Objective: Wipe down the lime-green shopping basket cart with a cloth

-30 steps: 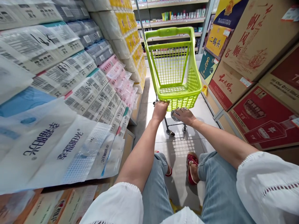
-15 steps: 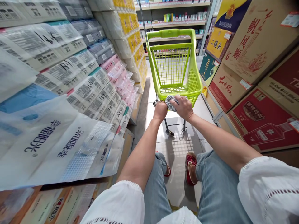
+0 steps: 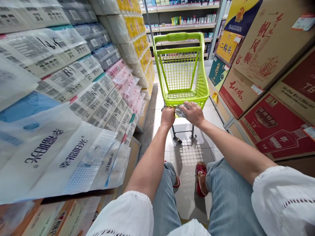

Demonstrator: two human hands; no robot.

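Observation:
A bright green plastic shopping cart [image 3: 180,50] on grey legs stands in the aisle in front of me, with no goods visible in its basket. My left hand [image 3: 168,117] is closed in a fist at the near lower edge of the basket and appears to grip it. Pressed against that same edge, just to the right, is a grey-and-white striped cloth [image 3: 180,111]. My right hand [image 3: 195,114] is curled over the cloth, its fingers bent around it, close beside the left. The fingertips of the left hand are hidden.
Stacked packs of tissue [image 3: 85,98] slope along the left, with white plastic packaging [image 3: 56,154] hanging nearest. Cartons [image 3: 261,49] line the right side, some marked with price tags. Shelves of bottles [image 3: 189,21] stand behind the cart. Tiled floor [image 3: 179,155] lies between my red shoes and the wheels.
My right hand has shifted slightly down with the cloth, which now shows less above the fingers. The cart appears a little further left in view. The left hand stays at the basket edge.

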